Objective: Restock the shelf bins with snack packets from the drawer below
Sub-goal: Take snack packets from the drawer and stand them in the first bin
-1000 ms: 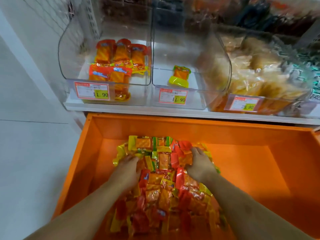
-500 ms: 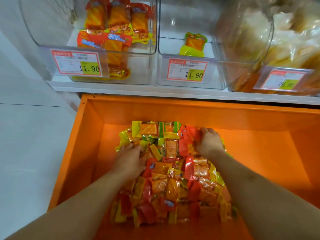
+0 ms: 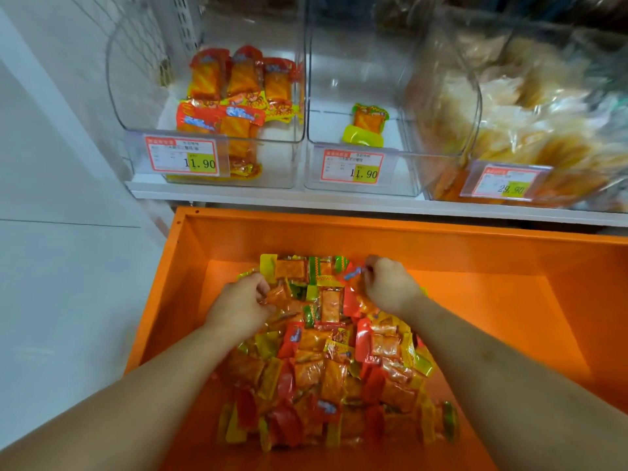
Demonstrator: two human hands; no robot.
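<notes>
A heap of red, orange, yellow and green snack packets (image 3: 326, 362) lies in the open orange drawer (image 3: 475, 300). My left hand (image 3: 243, 305) sits on the heap's far left side, fingers curled around orange packets. At the far right of the heap my right hand (image 3: 390, 287) grips a red packet (image 3: 353, 283). Above, the left clear bin (image 3: 292, 96) holds several red-and-orange packets (image 3: 234, 93). The middle clear bin (image 3: 401, 171) holds one yellow-green packet (image 3: 367, 129).
A third clear bin (image 3: 458, 96) at the right is full of pale bagged snacks. Price tags (image 3: 183, 158) front each bin on the white shelf edge (image 3: 339, 202). White floor (image 3: 68, 300) lies left of the drawer. The drawer's right half is bare orange.
Both hands have closed tighter on packets at the far end of the heap, the right one now pulling a red packet up. The camera has tilted up a little.
</notes>
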